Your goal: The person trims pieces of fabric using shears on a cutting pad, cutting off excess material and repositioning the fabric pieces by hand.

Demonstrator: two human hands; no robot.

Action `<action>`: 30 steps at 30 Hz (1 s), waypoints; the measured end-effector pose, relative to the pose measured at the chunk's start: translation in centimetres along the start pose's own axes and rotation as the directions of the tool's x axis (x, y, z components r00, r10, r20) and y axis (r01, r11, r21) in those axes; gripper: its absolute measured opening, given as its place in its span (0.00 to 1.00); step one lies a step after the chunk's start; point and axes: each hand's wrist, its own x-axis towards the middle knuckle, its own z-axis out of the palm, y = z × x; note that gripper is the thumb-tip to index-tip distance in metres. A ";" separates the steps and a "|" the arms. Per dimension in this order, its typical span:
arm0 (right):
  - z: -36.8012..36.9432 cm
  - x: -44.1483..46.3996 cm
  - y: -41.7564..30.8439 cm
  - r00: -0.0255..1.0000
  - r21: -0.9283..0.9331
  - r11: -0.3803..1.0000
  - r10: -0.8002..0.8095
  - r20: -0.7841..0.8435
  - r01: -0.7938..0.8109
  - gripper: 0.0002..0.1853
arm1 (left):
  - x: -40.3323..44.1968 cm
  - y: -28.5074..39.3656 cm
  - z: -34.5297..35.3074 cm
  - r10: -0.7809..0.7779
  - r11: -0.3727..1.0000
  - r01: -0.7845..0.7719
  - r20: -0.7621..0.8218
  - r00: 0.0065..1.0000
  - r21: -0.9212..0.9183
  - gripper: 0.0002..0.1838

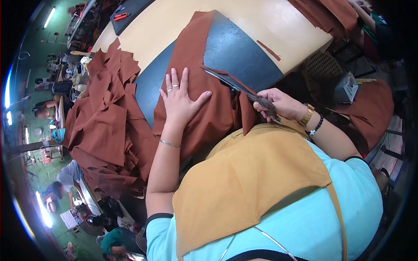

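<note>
Brown fabric (190, 48) lies over a dark cutting mat (237, 45) and hangs off the table's near edge. Pressed flat on it with fingers spread is my left hand (180, 98). My right hand (276, 104) grips a pair of scissors (226, 79) by handles that look wrapped in dark material. Their blades point up and left along the cloth, and a narrow strip of fabric lies over them. The lower blade is hidden under the cloth. A loose corner of fabric (244, 114) folds down beside the scissors.
A heap of brown cloth pieces (100, 126) is at the left. Near the table's (161, 26) far edge is a red cutter (121, 16). A thin scrap (268, 50) lies right of the mat. More cloth (326, 15) is at upper right, near another person's arm (363, 15).
</note>
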 end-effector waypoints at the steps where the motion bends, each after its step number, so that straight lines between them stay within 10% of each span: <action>1: 0.0 -0.1 0.1 1.000 -0.005 1.000 -0.012 0.001 0.012 0.11 | -0.1 0.3 0.0 -0.023 1.000 0.023 -0.003 1.000 0.004 0.54; 15: 0.5 0.1 0.5 1.000 0.039 0.999 -0.016 -0.020 0.016 0.12 | -0.8 1.8 -0.8 -0.113 0.994 0.112 0.050 0.992 0.016 0.41; 19: 0.2 0.0 0.5 0.999 0.008 1.000 0.028 -0.029 -0.028 0.12 | 3.1 0.2 -4.2 0.105 0.976 -0.119 0.085 0.991 0.183 0.32; 23: 0.0 0.3 0.6 1.000 0.004 1.000 -0.001 -0.012 0.001 0.13 | 6.2 -3.3 -2.6 0.411 0.911 -0.411 0.030 0.911 0.020 0.44; 30: 1.0 0.2 -1.3 0.996 0.003 0.998 0.061 -0.063 -0.061 0.15 | 4.3 -1.4 -0.6 0.274 0.962 -0.274 0.041 0.961 0.000 0.50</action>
